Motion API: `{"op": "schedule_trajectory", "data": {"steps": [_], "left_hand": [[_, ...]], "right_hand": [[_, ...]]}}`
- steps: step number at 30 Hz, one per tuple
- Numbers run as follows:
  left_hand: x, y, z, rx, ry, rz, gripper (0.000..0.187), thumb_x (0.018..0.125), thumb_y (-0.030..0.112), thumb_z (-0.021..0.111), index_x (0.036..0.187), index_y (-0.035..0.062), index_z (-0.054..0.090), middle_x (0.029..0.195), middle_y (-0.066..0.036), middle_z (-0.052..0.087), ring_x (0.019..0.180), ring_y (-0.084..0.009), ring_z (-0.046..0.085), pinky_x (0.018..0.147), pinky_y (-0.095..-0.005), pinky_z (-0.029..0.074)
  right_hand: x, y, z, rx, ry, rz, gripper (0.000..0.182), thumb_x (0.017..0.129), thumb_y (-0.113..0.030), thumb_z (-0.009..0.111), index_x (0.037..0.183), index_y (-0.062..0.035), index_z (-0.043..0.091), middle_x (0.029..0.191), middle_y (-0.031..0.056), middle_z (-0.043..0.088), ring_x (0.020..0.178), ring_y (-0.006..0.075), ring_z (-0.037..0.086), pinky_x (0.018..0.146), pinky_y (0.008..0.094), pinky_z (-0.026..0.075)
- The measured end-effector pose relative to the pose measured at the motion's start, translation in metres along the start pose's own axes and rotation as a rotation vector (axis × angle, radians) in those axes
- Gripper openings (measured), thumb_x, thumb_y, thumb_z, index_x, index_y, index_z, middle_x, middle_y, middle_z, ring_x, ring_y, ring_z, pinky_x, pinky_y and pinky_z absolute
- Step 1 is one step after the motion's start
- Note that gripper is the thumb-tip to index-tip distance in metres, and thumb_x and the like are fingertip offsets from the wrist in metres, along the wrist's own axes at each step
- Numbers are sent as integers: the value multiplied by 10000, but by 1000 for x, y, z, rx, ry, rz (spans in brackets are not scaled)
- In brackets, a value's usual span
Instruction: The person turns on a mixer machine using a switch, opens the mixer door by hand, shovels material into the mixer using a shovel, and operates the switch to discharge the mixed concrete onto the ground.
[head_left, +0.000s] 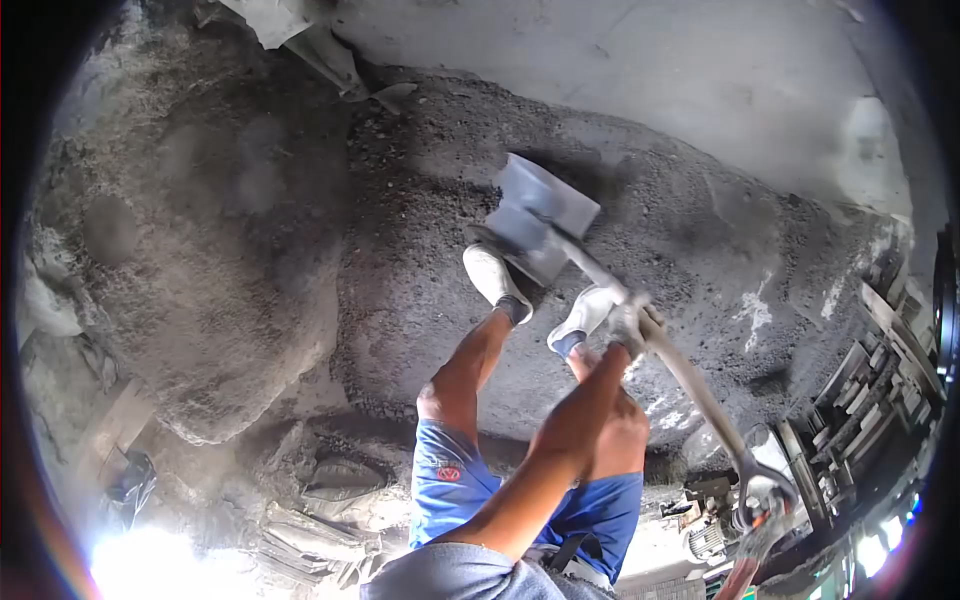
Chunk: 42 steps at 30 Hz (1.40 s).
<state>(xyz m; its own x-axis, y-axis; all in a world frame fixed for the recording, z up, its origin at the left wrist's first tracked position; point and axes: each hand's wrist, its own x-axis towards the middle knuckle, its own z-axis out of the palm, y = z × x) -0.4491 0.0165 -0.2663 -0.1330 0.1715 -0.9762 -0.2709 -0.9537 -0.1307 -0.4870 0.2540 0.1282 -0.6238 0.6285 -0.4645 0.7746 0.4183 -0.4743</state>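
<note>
A shovel (690, 378) lies diagonally across the view, its wide metal blade (545, 210) low over the dark gritty ground beside my left foot. My left hand (632, 322), in a pale work glove, is wrapped round the middle of the wooden shaft. At the far end, by the lower right, my right hand (766, 510) is closed at the shovel's D-shaped handle; it also looks gloved and is partly blurred. The blade is slightly smeared by motion, and no clear load shows on it.
A large mound of grey loose material (200, 230) rises on the left. A pale smooth surface (640, 60) borders the ground at the top. Stacked boards (860, 400) stand at right, near a motor (706, 540). My light shoes (490, 275) stand close to the blade.
</note>
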Motion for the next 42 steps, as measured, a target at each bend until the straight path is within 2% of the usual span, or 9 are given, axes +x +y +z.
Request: {"op": "schedule_trajectory", "data": {"steps": [4, 7, 12, 21, 25, 29, 31, 34, 42], "left_hand": [[4, 142, -73, 1429, 17, 819, 426, 878, 313, 599, 1224, 66, 626, 1037, -65, 754, 1051, -252, 689, 949, -355, 521], [20, 201, -61, -268, 26, 191, 70, 889, 63, 561, 873, 1, 588, 745, -144, 574, 627, -284, 583, 602, -452, 547], [-62, 159, 20, 104, -234, 413, 229, 920, 220, 540, 789, 35, 572, 729, -124, 626, 663, -241, 633, 673, -409, 586], [14, 63, 142, -406, -235, -169, 95, 899, 52, 592, 973, 10, 551, 734, -110, 603, 616, -255, 621, 588, -446, 589], [0, 181, 108, -400, -321, 246, 144, 935, 129, 541, 892, -9, 543, 729, -149, 646, 635, -282, 653, 625, -401, 599], [64, 321, -2, 803, -104, 1414, 316, 946, 96, 389, 870, 38, 691, 882, -121, 756, 816, -227, 719, 785, -313, 578], [31, 356, -26, 923, 78, 1596, 141, 918, 201, 654, 851, 77, 662, 831, -124, 720, 808, -314, 717, 728, -413, 571], [70, 342, -17, -551, -178, 308, 110, 900, 110, 572, 831, 28, 550, 716, -119, 618, 617, -276, 623, 592, -394, 553], [-18, 211, -82, -137, -73, 625, 112, 909, 97, 576, 807, 101, 531, 647, -33, 492, 541, -211, 508, 594, -390, 511]], "right_hand": [[-14, -15, 99, 106, -199, 11, 167, 855, -151, 715, 975, -79, 625, 687, -27, 522, 517, 88, 450, 490, 257, 385], [-35, -24, 129, 153, -287, 15, 168, 858, -162, 720, 969, -88, 618, 669, -34, 506, 501, 85, 433, 478, 254, 370], [-1, -9, 48, 78, -63, -10, 162, 871, -135, 711, 1003, -117, 620, 698, -64, 507, 543, 58, 458, 491, 212, 346], [66, -92, 1, -105, 217, -330, 212, 843, -113, 728, 1037, -79, 647, 718, -45, 540, 524, 67, 483, 438, 239, 418], [87, -133, 118, -64, -20, -517, 218, 838, -111, 732, 1035, -75, 648, 718, -40, 544, 514, 69, 485, 431, 242, 421], [90, -142, 237, 7, -287, -612, 224, 832, -109, 737, 1034, -71, 648, 718, -36, 548, 504, 71, 486, 424, 245, 424], [81, -124, 273, 71, -386, -566, 227, 829, -108, 739, 1033, -69, 648, 718, -33, 550, 500, 72, 487, 421, 246, 426], [88, -65, 283, 73, -417, -297, 235, 825, -118, 737, 1038, -68, 649, 749, -19, 566, 523, 72, 511, 418, 247, 426], [108, 99, 134, -739, -557, -772, 469, 850, -379, 784, 1206, -115, 631, 1212, 167, 634, 1078, 292, 620, 902, 475, 526]]}}
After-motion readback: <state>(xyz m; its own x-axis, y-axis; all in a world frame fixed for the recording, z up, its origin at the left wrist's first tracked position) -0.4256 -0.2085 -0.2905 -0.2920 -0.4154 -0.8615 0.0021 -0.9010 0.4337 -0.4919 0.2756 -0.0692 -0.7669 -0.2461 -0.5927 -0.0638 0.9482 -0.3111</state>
